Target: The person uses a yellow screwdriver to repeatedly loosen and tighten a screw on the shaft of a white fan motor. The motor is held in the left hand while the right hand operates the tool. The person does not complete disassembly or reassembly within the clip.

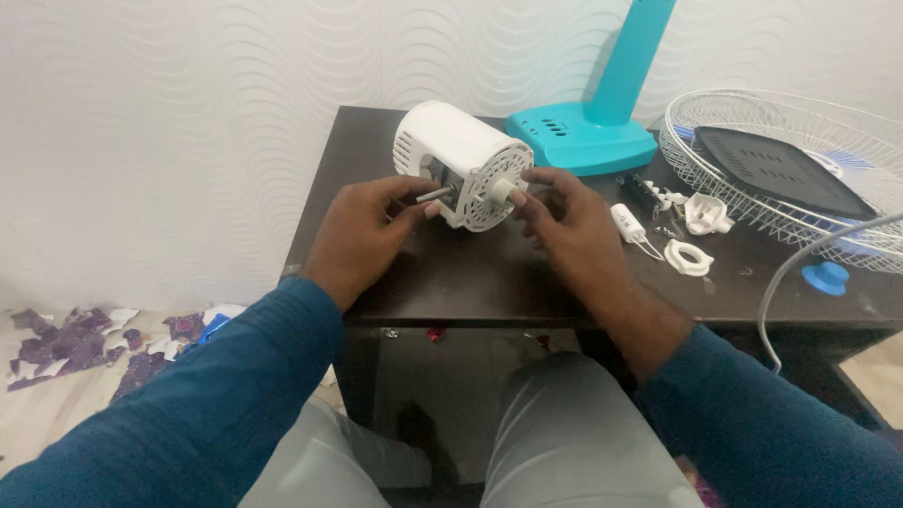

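A white fan motor housing (450, 150) lies on its side on the dark table (442, 273), its vented face toward me. My left hand (362, 235) grips a thin metal tool (433, 195) whose tip points into the housing's face. My right hand (564, 221) pinches the white hub (503, 191) sticking out of that face, fingers curled around it.
A turquoise fan stand (588, 127) is behind the motor. At the right lie a wire fan guard (781, 160) with a dark panel in it, white plastic rings (689, 256), a capacitor (627, 223), a blue knob (828, 277) and a grey cable (790, 273). Torn paper litters the floor at left.
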